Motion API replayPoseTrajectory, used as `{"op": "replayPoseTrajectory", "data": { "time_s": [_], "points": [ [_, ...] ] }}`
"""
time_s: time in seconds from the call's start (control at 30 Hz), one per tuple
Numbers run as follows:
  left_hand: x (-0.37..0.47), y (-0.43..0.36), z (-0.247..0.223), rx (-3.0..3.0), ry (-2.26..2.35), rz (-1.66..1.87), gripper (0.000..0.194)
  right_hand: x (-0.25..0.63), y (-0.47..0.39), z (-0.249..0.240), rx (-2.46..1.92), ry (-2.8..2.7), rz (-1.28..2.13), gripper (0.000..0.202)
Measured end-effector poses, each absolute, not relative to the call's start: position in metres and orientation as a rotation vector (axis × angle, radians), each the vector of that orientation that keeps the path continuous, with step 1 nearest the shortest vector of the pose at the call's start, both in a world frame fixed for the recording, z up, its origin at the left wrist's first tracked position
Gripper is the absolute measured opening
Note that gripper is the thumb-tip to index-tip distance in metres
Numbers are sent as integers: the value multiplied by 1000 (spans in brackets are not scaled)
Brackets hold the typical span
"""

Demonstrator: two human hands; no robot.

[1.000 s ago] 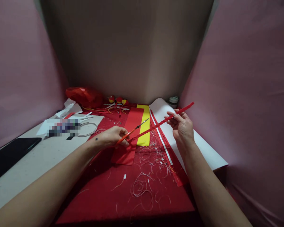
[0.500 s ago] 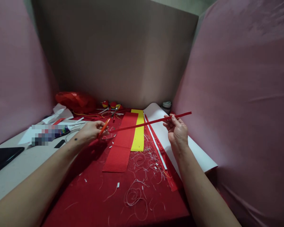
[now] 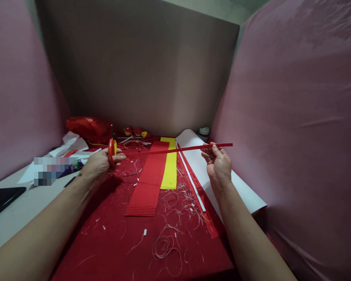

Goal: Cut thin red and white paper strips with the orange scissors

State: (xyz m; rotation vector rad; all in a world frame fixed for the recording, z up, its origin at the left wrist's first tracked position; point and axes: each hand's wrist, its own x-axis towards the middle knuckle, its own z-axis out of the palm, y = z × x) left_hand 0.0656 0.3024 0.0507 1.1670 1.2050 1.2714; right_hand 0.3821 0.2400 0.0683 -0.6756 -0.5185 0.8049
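My right hand [image 3: 218, 160] is closed in a pinch on a narrow red strip [image 3: 187, 149], whose short end sticks out to the right. The strip spans almost level across to my left hand [image 3: 101, 166], reaching its fingertips; whether they grip it I cannot tell. Small scissors [image 3: 112, 152] with red and yellow handles hang on the left hand's fingers, blades pointing up. Beneath the strip lie a red corrugated paper sheet [image 3: 144, 191] and a yellow corrugated sheet [image 3: 169, 177].
Curled thread scraps [image 3: 165, 246] litter the red cloth [image 3: 105, 253]. A white sheet [image 3: 242, 191] and a thin white strip [image 3: 193, 179] lie right. At the back are a red plastic bag [image 3: 87, 127], red-and-yellow balls [image 3: 138, 132] and a lidded jar [image 3: 204, 133]. A black device [image 3: 4, 199] sits left.
My left hand has moved left and slightly up, and the scissors in it have turned from slanting to upright. The red strip is now more nearly level; the right hand stays almost in place.
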Motion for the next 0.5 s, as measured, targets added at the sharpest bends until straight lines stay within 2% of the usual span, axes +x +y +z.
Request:
{"op": "replayPoseTrajectory", "data": {
  "time_s": [0.37,0.5],
  "points": [
    [72,297,54,1086,1215,1236,31,379,244,64,-587,-512,809,8],
    [73,297,53,1080,1241,1226,32,377,246,63,-594,-536,791,18]
  ]
}}
